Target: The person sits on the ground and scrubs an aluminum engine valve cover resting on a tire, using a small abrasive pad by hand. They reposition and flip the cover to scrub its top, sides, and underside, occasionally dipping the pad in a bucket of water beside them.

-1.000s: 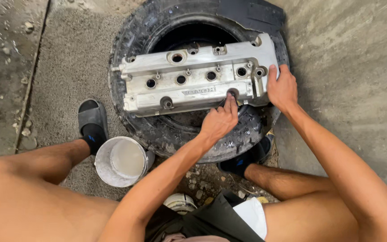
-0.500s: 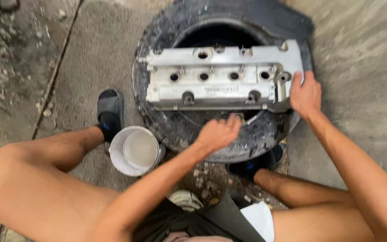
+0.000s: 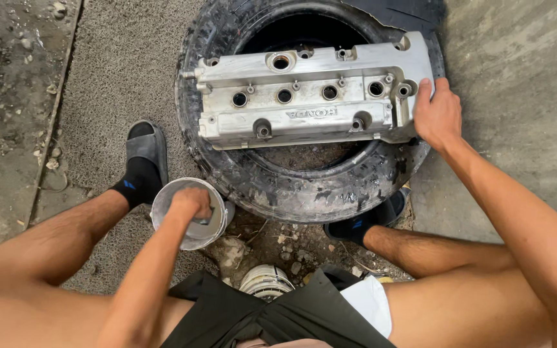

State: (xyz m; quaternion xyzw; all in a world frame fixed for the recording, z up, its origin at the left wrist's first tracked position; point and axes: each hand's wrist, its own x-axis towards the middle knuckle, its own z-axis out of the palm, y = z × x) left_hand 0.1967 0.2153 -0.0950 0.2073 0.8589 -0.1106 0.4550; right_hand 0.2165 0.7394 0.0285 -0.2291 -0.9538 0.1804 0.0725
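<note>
Rough concrete ground (image 3: 523, 77) is seen under everything, with gravel strewn along its left edge. An old black tyre (image 3: 278, 187) is laid flat near the far edge, and a small white bucket (image 3: 188, 235) is set just beside it on the near side.

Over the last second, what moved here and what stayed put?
The left hand left the near edge of the metal engine cover and came back toward the body; it is now over the small white bucket, fingers dipped inside. Whether it grips anything there cannot be told. The right hand stayed on the cover's right end, and the cover still lies across the tyre.
</note>
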